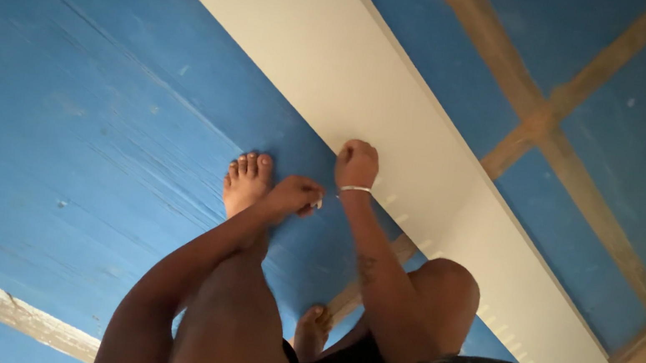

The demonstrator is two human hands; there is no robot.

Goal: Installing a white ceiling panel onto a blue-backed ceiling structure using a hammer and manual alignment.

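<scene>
On the blue floor (71, 112), beyond the bent knees, the left hand (294, 196) curls around something small and white, unclear what. Just past it the right hand (357, 163), clenched, presses the white board's (370, 87) near edge.

Right hand (357, 163) fisted on the white board's (399, 116) edge — left hand (295, 196) just beside it.

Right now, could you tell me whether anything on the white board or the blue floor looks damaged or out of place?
Nothing looks broken or spilled. The white board lies flat and diagonal across the blue floor, which is only scuffed and flecked. The right hand rests closed on the board's near edge, by a row of small marks; the left hand pinches something small and pale.
</scene>
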